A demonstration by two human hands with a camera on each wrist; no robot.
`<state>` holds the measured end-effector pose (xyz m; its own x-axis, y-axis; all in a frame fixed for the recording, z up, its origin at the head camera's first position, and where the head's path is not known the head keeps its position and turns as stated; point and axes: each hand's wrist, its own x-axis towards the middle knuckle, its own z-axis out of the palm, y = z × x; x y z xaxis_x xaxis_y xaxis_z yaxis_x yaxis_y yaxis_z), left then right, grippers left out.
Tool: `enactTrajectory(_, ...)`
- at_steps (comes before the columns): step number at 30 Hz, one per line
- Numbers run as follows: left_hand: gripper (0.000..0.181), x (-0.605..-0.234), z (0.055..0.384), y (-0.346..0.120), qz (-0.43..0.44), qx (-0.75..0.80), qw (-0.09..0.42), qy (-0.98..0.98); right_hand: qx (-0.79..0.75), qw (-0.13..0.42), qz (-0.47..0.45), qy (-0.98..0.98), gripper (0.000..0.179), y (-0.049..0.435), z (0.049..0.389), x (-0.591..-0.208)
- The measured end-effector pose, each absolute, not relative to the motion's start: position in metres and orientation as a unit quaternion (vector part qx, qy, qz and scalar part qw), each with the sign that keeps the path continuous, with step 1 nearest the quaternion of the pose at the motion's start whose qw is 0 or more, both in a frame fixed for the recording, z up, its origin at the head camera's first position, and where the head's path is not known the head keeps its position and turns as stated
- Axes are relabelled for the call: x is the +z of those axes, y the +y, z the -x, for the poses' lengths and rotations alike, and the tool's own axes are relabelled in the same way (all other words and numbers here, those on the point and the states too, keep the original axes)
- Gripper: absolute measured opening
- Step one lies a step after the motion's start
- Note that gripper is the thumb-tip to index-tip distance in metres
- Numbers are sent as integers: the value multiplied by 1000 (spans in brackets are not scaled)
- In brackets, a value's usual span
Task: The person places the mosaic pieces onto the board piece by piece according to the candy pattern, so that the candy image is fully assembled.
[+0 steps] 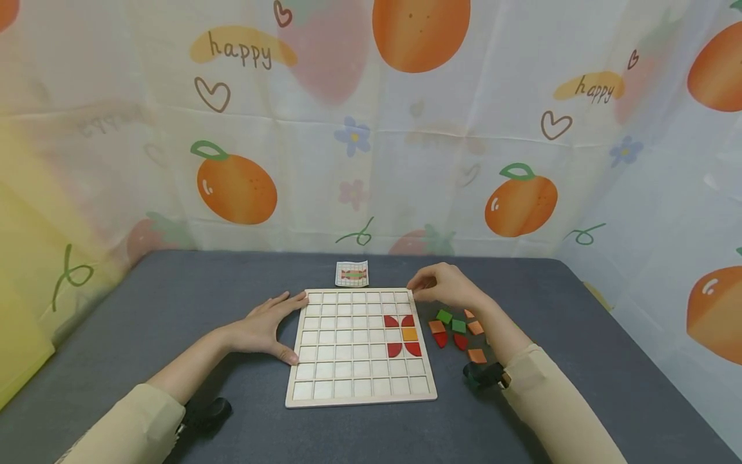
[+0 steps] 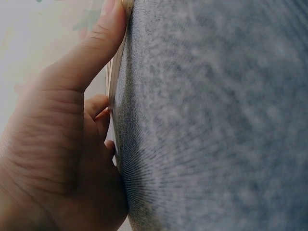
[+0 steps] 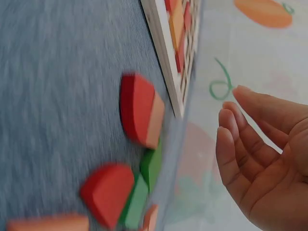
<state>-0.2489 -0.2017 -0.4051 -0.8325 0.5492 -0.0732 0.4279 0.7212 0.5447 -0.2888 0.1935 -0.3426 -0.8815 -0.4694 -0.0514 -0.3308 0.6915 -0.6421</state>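
Observation:
A pale wooden grid board [image 1: 359, 405] lies on the dark table. Towards its right side sit several red rounded pieces [image 1: 395, 350] and one yellow-orange square [image 1: 409, 334]. My left hand [image 1: 261, 330] rests along the board's left edge, thumb and fingers spread; the left wrist view shows its thumb [image 2: 91, 53] against that edge. By the far right corner of the board is my right hand [image 1: 449, 287], its fingers loosely bent. In the right wrist view nothing shows between its fingers [image 3: 226, 159]. Whether it touches the corner I cannot tell.
Right of the board lie loose pieces: green squares [image 1: 458, 326], red rounded ones [image 1: 460, 341] and orange ones [image 1: 476, 355], partly under the right forearm. A small pattern card [image 1: 351, 274] lies beyond the far edge. A printed curtain [image 1: 313, 161] hangs behind the table.

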Motion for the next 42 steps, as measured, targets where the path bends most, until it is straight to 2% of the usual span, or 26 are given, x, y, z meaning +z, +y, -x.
enactTrajectory(11,116,-405,249,-202,-265,263,116,920,-344,122,167,916,32,234,292,-342)
enactTrajectory(24,117,-405,249,-202,-264,262,112,921,-298,179,190,918,27,254,298,-355)
enactTrajectory(42,117,-406,249,-201,-270,268,118,917,-264,160,188,932,21,245,292,-360)
